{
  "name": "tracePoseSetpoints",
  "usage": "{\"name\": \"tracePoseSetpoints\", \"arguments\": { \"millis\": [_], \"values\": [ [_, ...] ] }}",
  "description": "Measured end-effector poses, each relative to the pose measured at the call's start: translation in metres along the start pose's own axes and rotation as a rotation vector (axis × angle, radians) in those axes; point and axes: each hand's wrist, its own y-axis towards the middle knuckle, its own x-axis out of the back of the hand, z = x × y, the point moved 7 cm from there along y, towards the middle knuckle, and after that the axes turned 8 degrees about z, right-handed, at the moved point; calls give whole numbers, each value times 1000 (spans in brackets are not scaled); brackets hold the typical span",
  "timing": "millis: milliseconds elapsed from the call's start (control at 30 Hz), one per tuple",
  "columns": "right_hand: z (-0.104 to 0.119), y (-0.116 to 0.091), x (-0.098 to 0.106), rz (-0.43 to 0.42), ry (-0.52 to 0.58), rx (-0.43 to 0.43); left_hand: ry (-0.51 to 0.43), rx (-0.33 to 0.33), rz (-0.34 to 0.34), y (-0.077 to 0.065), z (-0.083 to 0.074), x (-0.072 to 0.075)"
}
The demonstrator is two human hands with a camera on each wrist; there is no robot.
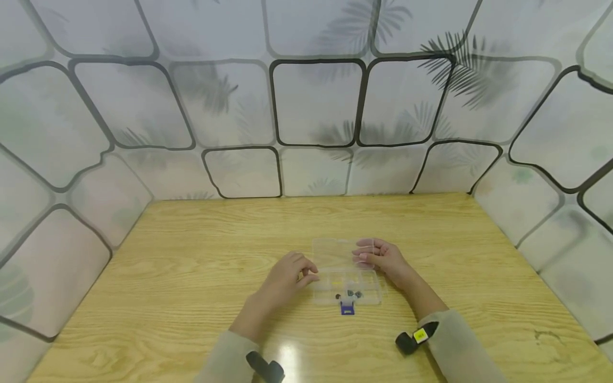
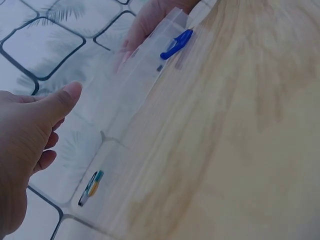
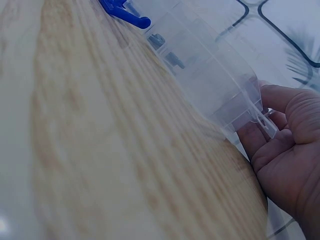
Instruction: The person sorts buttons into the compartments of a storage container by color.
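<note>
A clear plastic compartment box lies on the table with its see-through lid raised at the back. From its front edge hangs a blue latch. A few small dark metal pieces and a little brown piece sit in the front compartments. My right hand pinches the lid's right end, thumb in front and fingers behind. At the box's left end is my left hand, fingers loosely bent and thumb stretched out, with nothing in its grasp.
The box lies on a wood-grain table. Behind and at both sides hangs a pale patterned cloth with dark outlines and leaf shapes. A black wrist strap device is on the right sleeve, another on the left.
</note>
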Motion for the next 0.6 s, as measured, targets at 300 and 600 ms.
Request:
{"name": "tracePoseSetpoints", "arguments": {
  "millis": [300, 600],
  "values": [
    [1, -1, -1, -4, 12, 0, -21, 13, -17, -18, 15, 12],
    [1, -1, 0, -2, 3, 6, -65, 63, 62, -35, 30, 16]
  ]
}}
